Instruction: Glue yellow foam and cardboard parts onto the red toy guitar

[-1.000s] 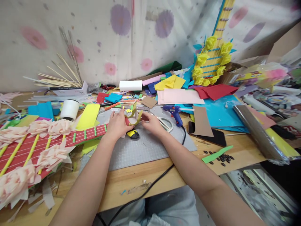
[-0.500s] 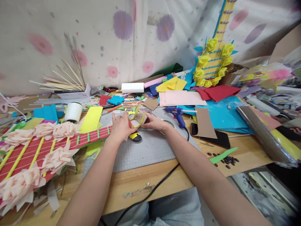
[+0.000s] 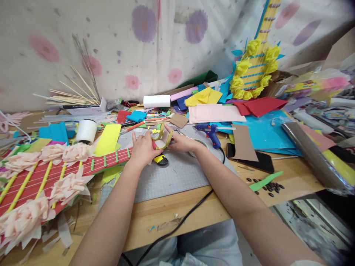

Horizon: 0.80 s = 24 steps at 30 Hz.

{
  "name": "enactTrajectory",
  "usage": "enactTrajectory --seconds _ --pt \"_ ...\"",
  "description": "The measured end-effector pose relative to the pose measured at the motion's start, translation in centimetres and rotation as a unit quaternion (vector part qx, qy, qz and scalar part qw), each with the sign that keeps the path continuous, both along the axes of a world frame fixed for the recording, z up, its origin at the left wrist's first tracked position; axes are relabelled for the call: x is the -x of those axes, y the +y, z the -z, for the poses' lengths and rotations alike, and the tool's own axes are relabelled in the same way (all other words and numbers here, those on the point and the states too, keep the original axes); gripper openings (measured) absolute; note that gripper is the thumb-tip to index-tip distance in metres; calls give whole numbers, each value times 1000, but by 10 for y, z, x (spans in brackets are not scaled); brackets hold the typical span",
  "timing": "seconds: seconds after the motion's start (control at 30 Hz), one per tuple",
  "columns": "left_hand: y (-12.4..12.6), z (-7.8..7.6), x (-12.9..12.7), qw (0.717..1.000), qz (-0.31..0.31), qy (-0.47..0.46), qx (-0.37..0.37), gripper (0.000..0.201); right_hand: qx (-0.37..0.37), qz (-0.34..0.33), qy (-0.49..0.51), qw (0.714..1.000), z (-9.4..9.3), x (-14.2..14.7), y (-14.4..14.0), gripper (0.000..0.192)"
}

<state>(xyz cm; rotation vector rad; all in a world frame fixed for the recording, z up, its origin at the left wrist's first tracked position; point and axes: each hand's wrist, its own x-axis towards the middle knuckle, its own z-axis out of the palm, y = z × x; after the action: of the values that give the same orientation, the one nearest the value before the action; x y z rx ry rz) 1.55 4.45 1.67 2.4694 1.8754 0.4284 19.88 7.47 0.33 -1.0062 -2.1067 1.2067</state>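
My left hand [image 3: 144,147] is closed around the far end of a red paper guitar [image 3: 111,159], where its neck runs under my fingers. Pale peach paper flowers trim the guitar's body. Between my hands stands a small pale cardboard piece [image 3: 166,139] with olive-yellow edging, next to a bit of red. My right hand [image 3: 181,142] pinches this piece from the right side; some of its fingertips are hidden behind it. Just below lies a yellow-and-black cutter-like tool [image 3: 161,160]. A roll of tape [image 3: 204,143] lies partly under my right wrist.
A blue glue gun [image 3: 212,133] lies right of my hands, its black cable [image 3: 183,222] crossing the grey cutting mat [image 3: 172,184]. A phone [image 3: 265,162], dark beads [image 3: 271,187] and coloured paper lie farther right. A yellow-flowered guitar [image 3: 253,72] leans at the back.
The view has shifted slightly. My right fingers have moved a little along the edged piece, with a finger now raised at its top. My left hand keeps its hold.
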Motion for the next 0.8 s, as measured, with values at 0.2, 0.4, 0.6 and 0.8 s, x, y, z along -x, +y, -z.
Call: enactTrajectory --seconds 0.2,0.4,0.6,0.8 --pt "0 0 0 1000 5 -5 4 75 -11 30 -14 999 3 2 -1 104" --pt "1 1 0 1000 2 1 9 74 -29 48 -85 995 -4 1 -1 96" --pt "1 0 0 1000 2 10 12 74 -72 46 -124 989 -9 2 -1 89" --pt "1 0 0 1000 0 7 16 74 -76 40 -109 990 -10 3 -2 85"
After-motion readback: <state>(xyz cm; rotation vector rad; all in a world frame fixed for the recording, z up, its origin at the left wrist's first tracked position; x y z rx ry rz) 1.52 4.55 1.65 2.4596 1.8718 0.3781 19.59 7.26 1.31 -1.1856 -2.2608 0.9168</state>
